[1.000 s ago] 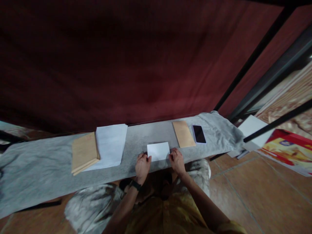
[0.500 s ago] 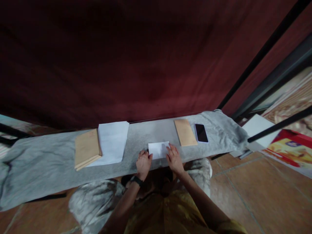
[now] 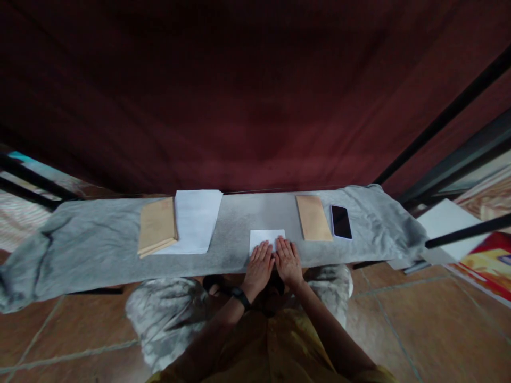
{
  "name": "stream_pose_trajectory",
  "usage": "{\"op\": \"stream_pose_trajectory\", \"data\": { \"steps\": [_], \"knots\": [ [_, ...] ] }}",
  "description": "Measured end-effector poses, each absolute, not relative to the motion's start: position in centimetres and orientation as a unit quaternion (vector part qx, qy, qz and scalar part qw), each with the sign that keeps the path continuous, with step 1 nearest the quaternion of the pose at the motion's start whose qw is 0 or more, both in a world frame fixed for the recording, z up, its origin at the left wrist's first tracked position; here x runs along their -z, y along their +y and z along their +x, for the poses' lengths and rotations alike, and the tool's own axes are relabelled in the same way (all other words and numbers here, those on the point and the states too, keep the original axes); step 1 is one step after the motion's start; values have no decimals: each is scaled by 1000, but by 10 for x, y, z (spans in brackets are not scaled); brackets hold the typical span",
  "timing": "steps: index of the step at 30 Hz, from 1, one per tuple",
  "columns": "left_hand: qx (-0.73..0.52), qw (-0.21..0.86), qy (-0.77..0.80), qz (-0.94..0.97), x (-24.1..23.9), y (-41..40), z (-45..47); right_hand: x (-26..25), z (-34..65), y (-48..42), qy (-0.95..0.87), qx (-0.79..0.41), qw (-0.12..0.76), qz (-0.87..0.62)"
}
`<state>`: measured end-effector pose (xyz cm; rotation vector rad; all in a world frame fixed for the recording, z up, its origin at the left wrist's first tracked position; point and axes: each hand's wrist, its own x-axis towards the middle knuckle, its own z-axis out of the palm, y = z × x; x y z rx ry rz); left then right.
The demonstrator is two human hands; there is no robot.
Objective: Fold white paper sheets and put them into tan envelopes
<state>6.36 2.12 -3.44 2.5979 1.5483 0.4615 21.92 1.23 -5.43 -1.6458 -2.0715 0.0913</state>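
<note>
A folded white paper [image 3: 266, 237] lies on the grey cloth of a narrow bench [image 3: 99, 250]. My left hand [image 3: 259, 264] and my right hand [image 3: 287, 259] lie side by side, fingers stretched flat, pressing the near half of that paper. A black band is on my left wrist. The hands hide the paper's near edge.
At the left lie a stack of brown envelopes [image 3: 157, 233] and white sheets [image 3: 195, 221]. Right of the paper are one brown envelope [image 3: 313, 217] and a dark phone [image 3: 341, 221]. A dark red curtain hangs behind. White paper [image 3: 447, 221] and a colourful box [image 3: 489, 263] lie on the tiled floor at right.
My hands moved from the paper's two side edges to its middle and now lie flat together on it. The paper looks shorter, folded. The view shifted right.
</note>
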Motion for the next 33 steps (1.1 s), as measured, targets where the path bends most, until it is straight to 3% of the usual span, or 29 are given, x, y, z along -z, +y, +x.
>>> {"op": "stream_pose_trajectory", "data": {
  "steps": [8, 19, 33],
  "knots": [
    [-132, 38, 491, 860, 34, 13, 56, 48, 238, -1, -809, -69, 228, -537],
    [-135, 29, 565, 813, 32, 8, 28, 53, 255, -12, -782, -57, 236, -574],
    [-127, 55, 531, 836, 31, 55, 90, 55, 255, -10, -790, -24, 210, -575]
  ]
}}
